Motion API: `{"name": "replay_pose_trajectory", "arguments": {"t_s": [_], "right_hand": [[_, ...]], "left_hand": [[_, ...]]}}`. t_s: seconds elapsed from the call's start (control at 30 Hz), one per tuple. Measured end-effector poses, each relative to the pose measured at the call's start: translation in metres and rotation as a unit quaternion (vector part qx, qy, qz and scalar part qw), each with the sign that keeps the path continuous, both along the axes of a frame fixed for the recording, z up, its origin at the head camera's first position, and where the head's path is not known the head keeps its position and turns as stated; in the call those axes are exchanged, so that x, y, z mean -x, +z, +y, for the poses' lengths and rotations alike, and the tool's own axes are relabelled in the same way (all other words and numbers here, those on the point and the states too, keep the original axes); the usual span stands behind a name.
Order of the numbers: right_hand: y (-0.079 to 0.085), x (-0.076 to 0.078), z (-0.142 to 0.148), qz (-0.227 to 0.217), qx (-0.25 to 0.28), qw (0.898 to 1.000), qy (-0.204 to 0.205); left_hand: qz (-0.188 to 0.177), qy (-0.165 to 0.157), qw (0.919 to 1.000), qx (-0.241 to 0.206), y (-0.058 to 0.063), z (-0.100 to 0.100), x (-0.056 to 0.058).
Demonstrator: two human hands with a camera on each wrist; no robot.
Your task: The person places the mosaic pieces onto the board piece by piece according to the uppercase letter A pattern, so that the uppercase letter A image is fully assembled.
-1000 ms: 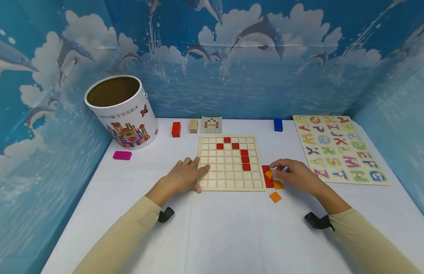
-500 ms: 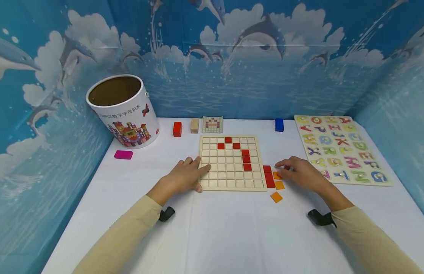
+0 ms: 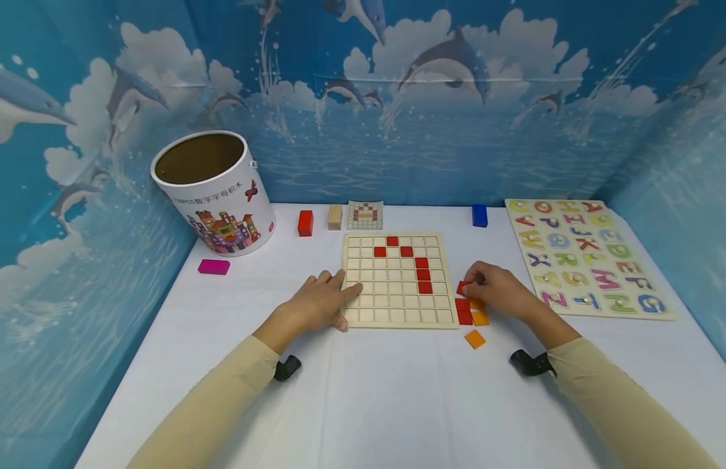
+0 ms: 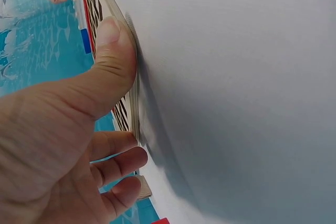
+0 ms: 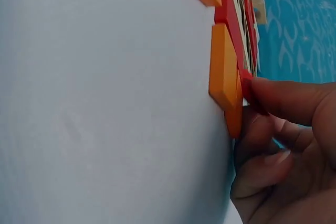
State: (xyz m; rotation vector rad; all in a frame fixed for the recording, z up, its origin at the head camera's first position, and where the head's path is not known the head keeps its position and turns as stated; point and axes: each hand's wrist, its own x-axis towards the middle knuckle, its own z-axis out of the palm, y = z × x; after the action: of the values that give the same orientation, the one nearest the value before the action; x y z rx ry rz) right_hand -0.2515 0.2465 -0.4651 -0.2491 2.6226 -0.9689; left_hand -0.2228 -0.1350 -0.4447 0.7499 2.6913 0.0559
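Long beige sleeves (image 3: 222, 397) on both arms; black wrist-mounted camera straps (image 3: 529, 363); hands bare.

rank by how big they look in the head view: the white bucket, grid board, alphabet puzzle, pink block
1. alphabet puzzle
2. white bucket and grid board, too close to rank
3. pink block, clearly smallest

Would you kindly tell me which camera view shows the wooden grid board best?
The head view: the whole grid board lies in sight from above, squares and red tiles readable. The left wrist view shows only its edge, pressed by the left hand. The right wrist view catches just a thin strip of it beyond the orange tiles.
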Motion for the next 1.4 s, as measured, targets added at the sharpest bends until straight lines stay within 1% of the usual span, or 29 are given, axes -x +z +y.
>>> {"name": "replay_pose_trajectory", "arguments": {"t_s": [0.17, 0.23, 0.27, 0.33, 0.4, 0.47, 0.53, 0.63, 0.73, 0.8, 0.83, 0.9, 0.97, 1.03, 1.07, 1.17, 1.27, 1.33, 1.4], "right_hand": [[0.001, 0.012, 0.007, -0.038, 0.071, 0.996, -0.03], [0.003, 0.018, 0.004, -0.053, 0.112, 0.991, -0.051], [0.004, 0.021, 0.001, -0.06, 0.139, 0.987, -0.062], [0.006, 0.027, -0.01, -0.076, 0.194, 0.975, -0.083], [0.008, 0.035, -0.026, -0.09, 0.241, 0.962, -0.09], [0.01, 0.042, -0.045, -0.097, 0.266, 0.955, -0.086], [0.012, 0.047, -0.066, -0.1, 0.273, 0.954, -0.073], [0.012, 0.053, -0.1, -0.098, 0.262, 0.959, -0.047], [0.009, 0.055, -0.129, -0.1, 0.25, 0.963, -0.025], [0.006, 0.055, -0.145, -0.084, 0.221, 0.972, -0.008], [0.005, 0.056, -0.152, -0.069, 0.199, 0.978, 0.002], [0.003, 0.057, -0.163, -0.022, 0.14, 0.99, 0.017], [0.0, 0.058, -0.171, 0.028, 0.084, 0.996, 0.03], [-0.001, 0.058, -0.176, 0.06, 0.046, 0.996, 0.037], [-0.001, 0.058, -0.177, 0.067, 0.035, 0.996, 0.04], [0.001, 0.057, -0.18, 0.072, 0.02, 0.996, 0.049], [0.005, 0.054, -0.173, 0.071, 0.025, 0.996, 0.052], [0.012, 0.05, -0.162, 0.069, 0.041, 0.996, 0.046], [0.021, 0.044, -0.145, 0.068, 0.062, 0.995, 0.032]], "left_hand": [[0.009, -0.009, 0.9999, 0.004, 0.001, -0.002, 0.0], [0.01, -0.009, 0.9999, 0.002, 0.001, -0.003, 0.001], [0.01, -0.009, 0.9999, 0.002, 0.001, -0.003, 0.001], [0.008, -0.007, 0.9999, 0.001, 0.001, -0.003, 0.001], [0.004, -0.005, 1.0, 0.001, 0.001, -0.002, 0.001], [-0.001, -0.003, 1.0, 0.002, 0.001, -0.002, 0.001], [-0.006, -0.002, 1.0, 0.003, 0.001, -0.001, 0.002], [-0.009, -0.002, 0.9999, 0.007, 0.001, -0.001, 0.003], [-0.01, -0.004, 0.9999, 0.009, 0.001, -0.001, 0.003], [-0.008, -0.005, 0.9999, 0.01, 0.001, -0.001, 0.002], [-0.007, -0.006, 0.9999, 0.011, 0.001, -0.001, 0.002], [-0.006, -0.005, 0.9999, 0.011, 0.002, -0.001, 0.001], [-0.005, -0.005, 0.9999, 0.01, 0.002, -0.001, 0.001], [-0.004, -0.007, 0.9999, 0.01, 0.002, -0.001, 0.0], [-0.004, -0.009, 0.9999, 0.01, 0.002, -0.001, 0.0], [0.0, -0.015, 0.9998, 0.01, 0.002, -0.002, 0.0], [0.006, -0.019, 0.9997, 0.012, 0.003, -0.002, 0.0], [0.008, -0.018, 0.9997, 0.014, 0.003, -0.002, 0.0], [0.006, -0.017, 0.9998, 0.01, 0.003, -0.002, 0.0]]}}
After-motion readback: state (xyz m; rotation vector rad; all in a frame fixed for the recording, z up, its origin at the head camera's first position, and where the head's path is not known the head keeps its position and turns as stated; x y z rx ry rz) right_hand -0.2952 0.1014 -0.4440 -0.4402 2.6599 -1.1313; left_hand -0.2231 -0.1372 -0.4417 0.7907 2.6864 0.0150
